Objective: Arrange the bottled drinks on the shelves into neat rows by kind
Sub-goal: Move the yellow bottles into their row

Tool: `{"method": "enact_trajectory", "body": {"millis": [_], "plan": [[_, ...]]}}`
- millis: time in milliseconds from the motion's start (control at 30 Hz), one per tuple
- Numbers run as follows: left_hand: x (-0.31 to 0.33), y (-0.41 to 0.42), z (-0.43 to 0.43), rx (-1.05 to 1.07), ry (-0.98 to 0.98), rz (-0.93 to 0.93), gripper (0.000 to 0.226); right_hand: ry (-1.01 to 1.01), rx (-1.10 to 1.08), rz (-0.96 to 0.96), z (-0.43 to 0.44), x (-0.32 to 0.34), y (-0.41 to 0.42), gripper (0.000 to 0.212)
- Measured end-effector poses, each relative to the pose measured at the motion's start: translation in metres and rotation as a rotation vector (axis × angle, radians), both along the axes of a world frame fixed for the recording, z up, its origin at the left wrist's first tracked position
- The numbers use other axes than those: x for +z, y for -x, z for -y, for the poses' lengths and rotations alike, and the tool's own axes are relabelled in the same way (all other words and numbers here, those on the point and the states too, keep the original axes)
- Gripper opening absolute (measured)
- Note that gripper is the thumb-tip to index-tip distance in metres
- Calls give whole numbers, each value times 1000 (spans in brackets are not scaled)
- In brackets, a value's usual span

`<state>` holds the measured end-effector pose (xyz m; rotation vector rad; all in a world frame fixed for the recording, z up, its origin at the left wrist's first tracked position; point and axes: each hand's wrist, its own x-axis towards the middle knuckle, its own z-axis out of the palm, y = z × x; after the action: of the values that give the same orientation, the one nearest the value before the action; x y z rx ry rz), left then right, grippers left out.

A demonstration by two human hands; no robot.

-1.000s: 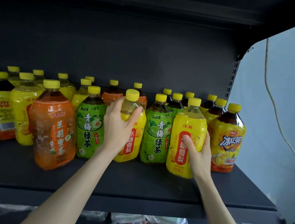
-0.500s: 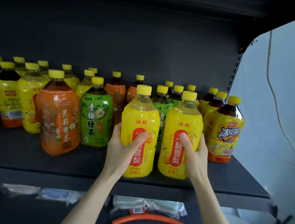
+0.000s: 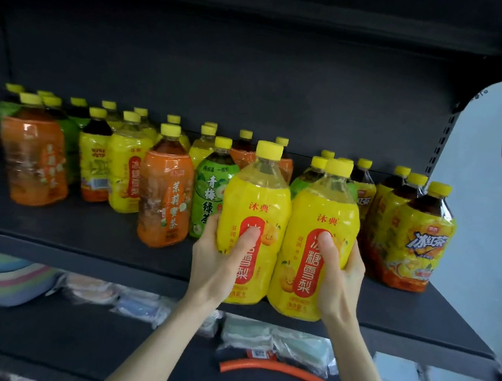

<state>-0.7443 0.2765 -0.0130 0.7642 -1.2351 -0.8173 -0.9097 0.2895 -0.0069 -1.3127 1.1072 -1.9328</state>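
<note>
A person faces a dark shelf point(image 3: 58, 228) crowded with yellow-capped bottled drinks of mixed kinds. Each of the hands is clamped on one bottle. The left hand point(image 3: 218, 259) wraps the left pear-drink bottle point(image 3: 256, 203), with its thumb across the red label. The right hand point(image 3: 340, 277) grips the matching right pear-drink bottle point(image 3: 323, 218) the same way.

Both bottles are upright and touching side by side at the shelf's front edge. Whether their bases rest on it is unclear. An orange bottle point(image 3: 164, 201) and a green tea bottle point(image 3: 208, 198) stand just to their left. Iced-tea bottles point(image 3: 422, 235) line up to the right.

The step in hand looks like gathering two drinks of one kind. The next move likely calls for a free spot near the third pear-drink bottle point(image 3: 126, 176) further left, where the pair can be set down in line.
</note>
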Motion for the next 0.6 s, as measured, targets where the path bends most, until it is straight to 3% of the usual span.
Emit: {"method": "enact_trajectory", "body": {"millis": [100,267,500,600], "plan": [[10,-37,-10,24,27,-7,60,8,36,-12,-5,9,-38,51],[8,-124,-25,75,28,5,79,7,84,12,-11,5,-122,53],[-11,-276,-41,97,-18,20,69,-25,107,51,-16,-11,-274,66],[-12,-319,-30,83,-45,15,64,-24,97,47,-13,-9,-316,59]]}}
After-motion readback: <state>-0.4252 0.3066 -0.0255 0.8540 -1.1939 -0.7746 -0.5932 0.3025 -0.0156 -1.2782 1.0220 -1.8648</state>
